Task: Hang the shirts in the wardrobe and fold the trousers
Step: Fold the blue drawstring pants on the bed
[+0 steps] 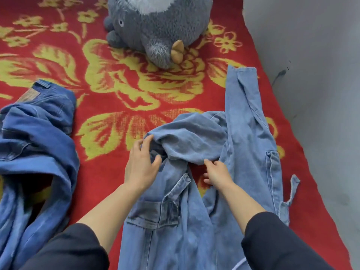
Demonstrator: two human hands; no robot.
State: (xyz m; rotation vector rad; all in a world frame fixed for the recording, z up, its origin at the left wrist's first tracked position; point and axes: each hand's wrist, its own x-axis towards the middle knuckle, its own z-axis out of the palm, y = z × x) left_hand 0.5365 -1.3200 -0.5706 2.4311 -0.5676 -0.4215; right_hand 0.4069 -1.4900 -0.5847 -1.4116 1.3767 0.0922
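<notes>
Light blue denim trousers (194, 221) lie crumpled on the red and yellow flowered blanket (120, 94), one leg stretched away toward the far right. My left hand (141, 164) rests on the bunched fabric at the left of the heap, fingers and thumb curling onto a fold. At the heap's lower edge, my right hand (217, 172) pinches the cloth with its fingertips. A second, darker blue pair of jeans (37, 149) lies rumpled at the left, apart from both hands.
A large grey plush toy (155, 26) sits at the far middle of the blanket. The blanket's right edge runs diagonally beside a grey wall or floor (321, 75). Bare blanket shows between the two garments.
</notes>
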